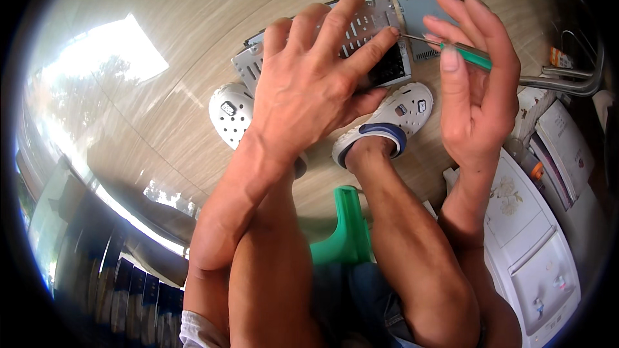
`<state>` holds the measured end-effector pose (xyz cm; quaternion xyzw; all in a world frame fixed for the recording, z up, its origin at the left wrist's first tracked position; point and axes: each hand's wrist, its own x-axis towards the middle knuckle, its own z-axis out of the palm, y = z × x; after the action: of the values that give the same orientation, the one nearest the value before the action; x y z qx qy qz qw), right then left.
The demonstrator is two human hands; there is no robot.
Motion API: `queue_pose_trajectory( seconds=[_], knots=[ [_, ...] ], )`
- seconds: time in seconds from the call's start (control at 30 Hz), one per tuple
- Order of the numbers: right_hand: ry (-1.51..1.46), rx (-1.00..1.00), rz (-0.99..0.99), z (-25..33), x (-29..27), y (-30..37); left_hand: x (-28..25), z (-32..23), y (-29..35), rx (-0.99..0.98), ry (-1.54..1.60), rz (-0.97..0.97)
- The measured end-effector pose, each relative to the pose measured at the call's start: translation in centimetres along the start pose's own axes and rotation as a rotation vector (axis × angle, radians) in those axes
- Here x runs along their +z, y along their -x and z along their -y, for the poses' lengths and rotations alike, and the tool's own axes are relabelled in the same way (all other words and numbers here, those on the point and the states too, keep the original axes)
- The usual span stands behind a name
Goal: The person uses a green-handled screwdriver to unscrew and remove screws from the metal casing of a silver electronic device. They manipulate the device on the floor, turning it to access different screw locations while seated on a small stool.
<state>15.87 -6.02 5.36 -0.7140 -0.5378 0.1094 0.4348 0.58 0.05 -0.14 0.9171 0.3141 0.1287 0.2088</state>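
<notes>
A silver metal casing (377, 20) with rows of slots and a dark opening lies on the floor in front of my feet. My left hand (313, 80) is spread flat over it, fingers apart, covering much of its middle. In my right hand (480, 84) is a screwdriver (474, 58) with a green and clear handle, held between thumb and fingers. Its thin shaft points left, and the tip meets the casing's right edge beside my left index fingertip. Whether a screw sits under the tip cannot be made out. A flat grey metal panel (416, 9) lies just right of the casing.
White clogs (409, 109) are on my feet, close to the casing. Between my legs is a green plastic stool (348, 225). White drawers (516, 219) stand at the right, below a chrome metal frame (567, 84). Sunlight glares on the tiled floor (193, 45) at left.
</notes>
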Motion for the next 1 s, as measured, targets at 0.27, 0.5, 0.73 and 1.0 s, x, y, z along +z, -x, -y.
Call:
queue_pose_trajectory(
  seconds=[0.27, 0.5, 0.73, 1.0],
  knots=[
    [0.204, 0.07, 0.173, 1.2, -1.9, -0.3, 0.0, 0.2, 0.1, -0.004, 0.011, -0.016],
    [-0.154, 0.015, -0.043, -2.3, -0.6, -0.3, 0.0, 0.2, -0.2, -0.001, 0.031, -0.028],
    [0.065, 0.219, 0.184, -1.1, -2.4, 0.2, 0.1, 0.3, 0.0, 0.003, 0.039, -0.027],
    [-0.271, 0.078, -0.001, -0.8, -0.6, -0.5, 0.1, 0.6, 0.0, 0.0, 0.04, -0.032]
  ],
)
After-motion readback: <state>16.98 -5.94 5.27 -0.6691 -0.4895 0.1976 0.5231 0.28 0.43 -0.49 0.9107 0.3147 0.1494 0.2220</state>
